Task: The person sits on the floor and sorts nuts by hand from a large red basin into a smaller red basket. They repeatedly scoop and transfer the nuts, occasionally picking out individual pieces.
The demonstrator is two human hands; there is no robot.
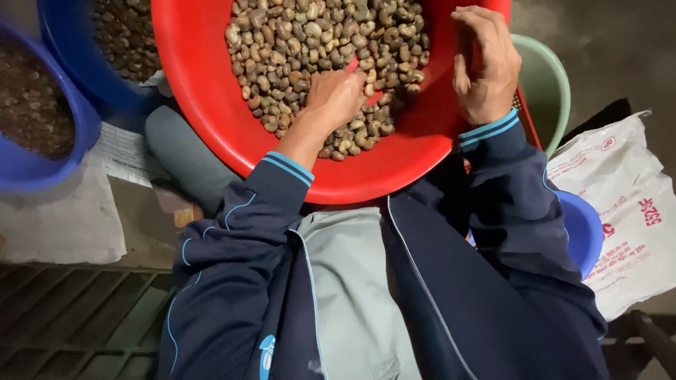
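A big red basin [204,91] rests on my lap, filled with a heap of grey-brown cashew nuts [310,35]. My left hand [336,95] is buried knuckles-up in the nuts near the basin's front, fingers curled into the pile; what it grips is hidden. My right hand [486,67] hovers over the basin's right rim, fingers bent and loosely together, with nothing clearly seen in it. Both arms wear dark blue sleeves with light blue stripes.
Two blue basins [42,134] of darker nuts or shells stand at the upper left. A pale green bowl [549,84] sits behind the red basin's right side, a blue tub [584,225] below it, and a white printed sack [627,204] lies at right. A metal grate [77,324] covers the floor at lower left.
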